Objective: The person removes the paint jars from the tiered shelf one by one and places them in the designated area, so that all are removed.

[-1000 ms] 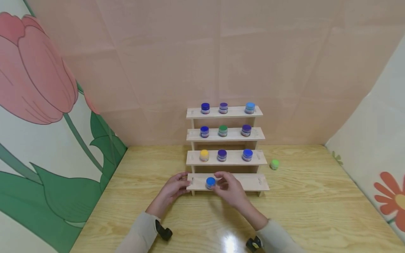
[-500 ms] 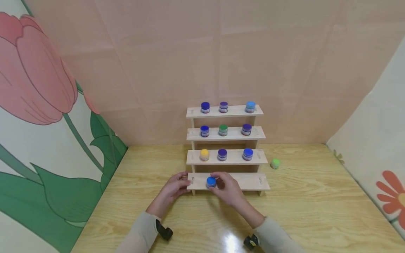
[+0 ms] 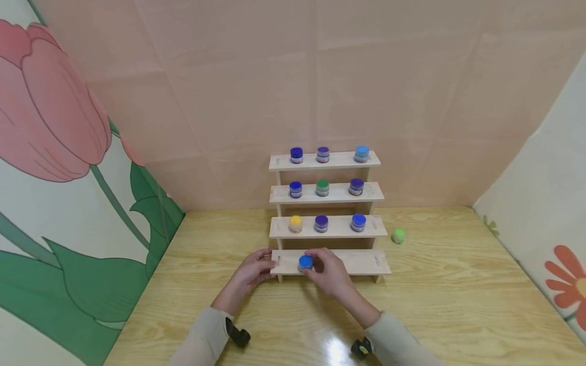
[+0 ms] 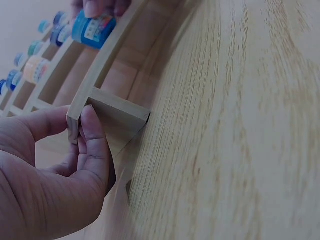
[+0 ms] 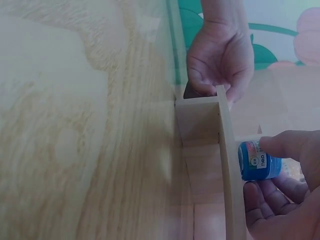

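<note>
A small jar with a blue lid (image 3: 305, 262) sits upright on the lowest tier of a four-tier wooden display rack (image 3: 354, 261), left of the tier's middle. My right hand (image 3: 331, 273) pinches this jar from the right. In the right wrist view, the thumb lies on the label of the blue jar (image 5: 257, 161), with fingers on its other side. My left hand (image 3: 250, 267) grips the left end of the lowest tier. Up close in the left wrist view, thumb and fingers of the left hand (image 4: 60, 185) pinch the board's end (image 4: 76, 117).
Upper tiers carry several more jars, among them a yellow one (image 3: 295, 224), a green one (image 3: 322, 187) and a light blue one (image 3: 361, 154). One light green jar (image 3: 398, 236) stands on the wooden table (image 3: 439, 284) right of the rack. A pinkish wall covering (image 3: 229, 101) rises behind.
My right hand has shifted slightly left and closed around the blue jar, whose place on the tier looks nearly the same. The left hand has stayed at the tier's left end.
</note>
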The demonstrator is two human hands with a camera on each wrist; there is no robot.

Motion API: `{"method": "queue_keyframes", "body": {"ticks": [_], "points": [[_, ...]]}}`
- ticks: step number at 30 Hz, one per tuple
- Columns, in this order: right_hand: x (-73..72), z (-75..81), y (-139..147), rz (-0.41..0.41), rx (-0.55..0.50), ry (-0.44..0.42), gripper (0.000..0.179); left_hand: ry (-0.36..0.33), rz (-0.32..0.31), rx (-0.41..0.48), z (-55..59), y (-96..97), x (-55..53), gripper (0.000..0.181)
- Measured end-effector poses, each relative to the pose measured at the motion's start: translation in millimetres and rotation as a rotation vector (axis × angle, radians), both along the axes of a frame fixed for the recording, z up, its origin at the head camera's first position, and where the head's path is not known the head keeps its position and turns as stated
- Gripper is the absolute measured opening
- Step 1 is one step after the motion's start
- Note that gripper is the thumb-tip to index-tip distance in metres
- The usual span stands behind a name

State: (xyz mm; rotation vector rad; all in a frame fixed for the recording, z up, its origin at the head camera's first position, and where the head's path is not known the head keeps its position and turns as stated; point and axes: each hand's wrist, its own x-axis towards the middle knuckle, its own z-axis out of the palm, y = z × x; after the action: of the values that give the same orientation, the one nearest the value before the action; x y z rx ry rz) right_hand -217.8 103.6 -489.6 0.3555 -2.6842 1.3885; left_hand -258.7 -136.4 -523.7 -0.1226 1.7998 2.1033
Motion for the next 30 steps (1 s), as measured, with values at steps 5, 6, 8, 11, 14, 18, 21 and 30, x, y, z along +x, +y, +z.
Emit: {"method": "queue_keyframes", "body": {"ticks": [5, 6, 8, 11, 14, 18, 21, 30], "points": [[2.3, 3.3, 4.0, -0.007, -0.048, 0.000, 0.034, 0.009, -0.001, 0.004, 0.6, 0.3, 1.3, 0.058], [3.0, 4.4, 5.4, -0.009, -0.058, 0.001, 0.034, 0.009, 0.001, 0.004, 0.7, 0.4, 1.5, 0.058], [4.7, 6.4, 8.9, -0.016, -0.073, 0.002, 0.035, 0.009, 0.002, 0.003, 1.2, 0.6, 1.8, 0.058], [8.2, 10.0, 15.8, -0.026, -0.097, 0.005, 0.036, 0.007, 0.007, -0.002, 1.7, 0.9, 2.1, 0.058], [11.9, 13.2, 24.1, -0.028, -0.121, 0.026, 0.037, 0.004, 0.011, -0.005, 2.6, 1.1, 2.7, 0.058], [15.0, 15.4, 36.2, -0.027, -0.142, 0.073, 0.036, 0.004, 0.013, -0.008, 3.2, 1.3, 2.9, 0.058], [16.2, 14.7, 45.6, -0.033, -0.137, 0.101, 0.035, 0.006, 0.015, -0.010, 3.4, 1.1, 2.8, 0.058], [23.1, 18.9, 76.6, -0.061, -0.107, 0.153, 0.036, 0.016, 0.005, -0.005, 2.8, 0.7, 3.2, 0.058]]}}
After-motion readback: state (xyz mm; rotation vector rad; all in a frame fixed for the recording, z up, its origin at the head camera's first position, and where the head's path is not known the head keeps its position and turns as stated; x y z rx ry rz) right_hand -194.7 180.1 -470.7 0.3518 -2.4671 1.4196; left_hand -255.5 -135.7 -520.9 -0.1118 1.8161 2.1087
